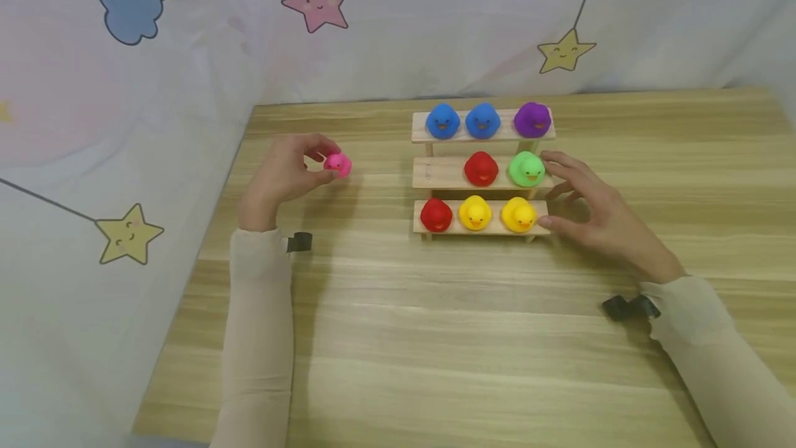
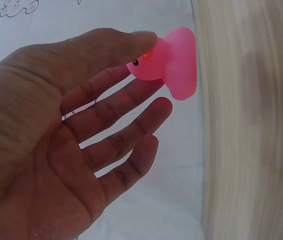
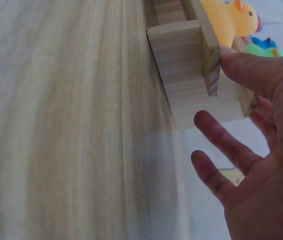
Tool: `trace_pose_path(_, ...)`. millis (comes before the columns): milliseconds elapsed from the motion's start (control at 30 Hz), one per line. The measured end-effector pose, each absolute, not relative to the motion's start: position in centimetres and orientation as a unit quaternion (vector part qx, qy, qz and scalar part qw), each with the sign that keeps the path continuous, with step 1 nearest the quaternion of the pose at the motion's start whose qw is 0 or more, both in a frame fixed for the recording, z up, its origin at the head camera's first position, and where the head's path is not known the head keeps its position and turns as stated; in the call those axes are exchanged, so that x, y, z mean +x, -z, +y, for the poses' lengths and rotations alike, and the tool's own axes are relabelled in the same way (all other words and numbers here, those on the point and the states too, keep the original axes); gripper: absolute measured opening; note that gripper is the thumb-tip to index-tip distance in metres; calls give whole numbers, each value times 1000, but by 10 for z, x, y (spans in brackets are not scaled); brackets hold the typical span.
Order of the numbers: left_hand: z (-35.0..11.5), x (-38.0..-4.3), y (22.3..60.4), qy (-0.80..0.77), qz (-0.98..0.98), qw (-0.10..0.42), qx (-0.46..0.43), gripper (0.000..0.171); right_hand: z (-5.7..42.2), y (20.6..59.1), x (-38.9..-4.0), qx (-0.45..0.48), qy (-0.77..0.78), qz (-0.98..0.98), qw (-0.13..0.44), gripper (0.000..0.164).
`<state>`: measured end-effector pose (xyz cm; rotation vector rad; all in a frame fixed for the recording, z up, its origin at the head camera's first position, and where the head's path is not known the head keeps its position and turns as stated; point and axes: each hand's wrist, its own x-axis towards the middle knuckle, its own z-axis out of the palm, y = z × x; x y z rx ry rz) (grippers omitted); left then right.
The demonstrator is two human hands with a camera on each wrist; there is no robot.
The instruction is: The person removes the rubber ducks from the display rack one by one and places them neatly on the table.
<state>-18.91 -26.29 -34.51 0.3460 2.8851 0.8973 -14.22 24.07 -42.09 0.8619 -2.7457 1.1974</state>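
My left hand [image 1: 281, 175] pinches a small pink rubber duck [image 1: 339, 165] between thumb and fingertips, left of a three-tier wooden stand [image 1: 440, 173]. In the left wrist view the pink duck [image 2: 182, 65] is tipped sideways, and the other fingers are spread below it. At the stand's right end is my right hand [image 1: 600, 220], its fingers extended. The right thumb [image 3: 246, 70] touches the end of the bottom shelf [image 3: 212, 65], next to a yellow duck [image 1: 519, 214]. The right index fingertip is beside the green duck [image 1: 526, 169] on the middle shelf.
Two blue ducks [image 1: 443, 122] and a purple duck [image 1: 533, 120] sit on the top shelf. One red duck [image 1: 481, 169] shares the middle shelf with the green one. Below are another red duck [image 1: 437, 215] and a second yellow duck [image 1: 475, 213]. A patterned cloth [image 1: 398, 40] hangs behind the wooden table [image 1: 423, 351].
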Motion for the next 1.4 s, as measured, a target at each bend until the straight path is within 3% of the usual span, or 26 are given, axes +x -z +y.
trace_pose_path(867, -260, -198, 363, -280, 948, 125, 85, 37, 240, 422, -141, 273, -390, -879, 6, 100)
trace_pose_path(1400, -264, -200, 367, -270, 950, 129, 87, 33, 241, 421, -142, 278, -385, -880, 8, 100)
